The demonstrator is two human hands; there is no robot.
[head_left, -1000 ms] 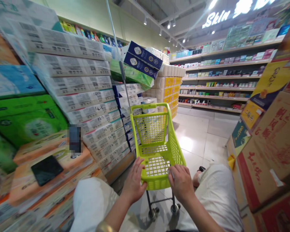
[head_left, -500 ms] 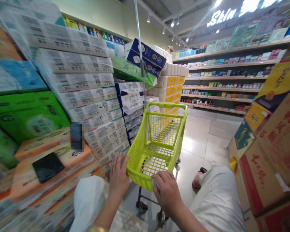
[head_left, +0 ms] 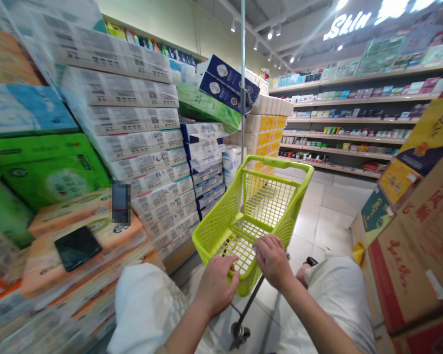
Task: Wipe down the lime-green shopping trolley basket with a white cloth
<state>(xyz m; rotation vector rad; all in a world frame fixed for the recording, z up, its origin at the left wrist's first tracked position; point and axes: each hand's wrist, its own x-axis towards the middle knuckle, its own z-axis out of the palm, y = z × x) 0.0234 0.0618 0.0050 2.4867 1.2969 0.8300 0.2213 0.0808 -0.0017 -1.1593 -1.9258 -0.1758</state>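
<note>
The little lime-green shopping cart (head_left: 268,201) is seen dead centre, slightly right of the middle of the frame. Its long axis runs from the lower middle up towards the right. The front end is pointed at the shelves (head_left: 339,132) in the upper right, and the near end is turned back to the person. The basket looks tipped a bit, with the near-left corner low and the far-right corner high. Inside it only its own mesh bottom can be made out. A thin metal pole (head_left: 242,73) is stuck up from the cart straight to the top edge of the frame. One wheel (head_left: 238,330) is seen at the bottom, on the tiled floor (head_left: 325,221).

The near rim is held by both hands. The grip of the left hand (head_left: 216,285) is closed over the near wall of the basket, fingers curled on the plastic. The grip of the right hand (head_left: 271,258) is clenched on the rim just beside it, a bit higher up.

On the left, tissue packs (head_left: 133,123) are stacked high. A black phone (head_left: 77,247) is laid flat on the orange packs (head_left: 96,231) in the lower left. Cardboard boxes (head_left: 421,231) are piled along the right edge.
</note>
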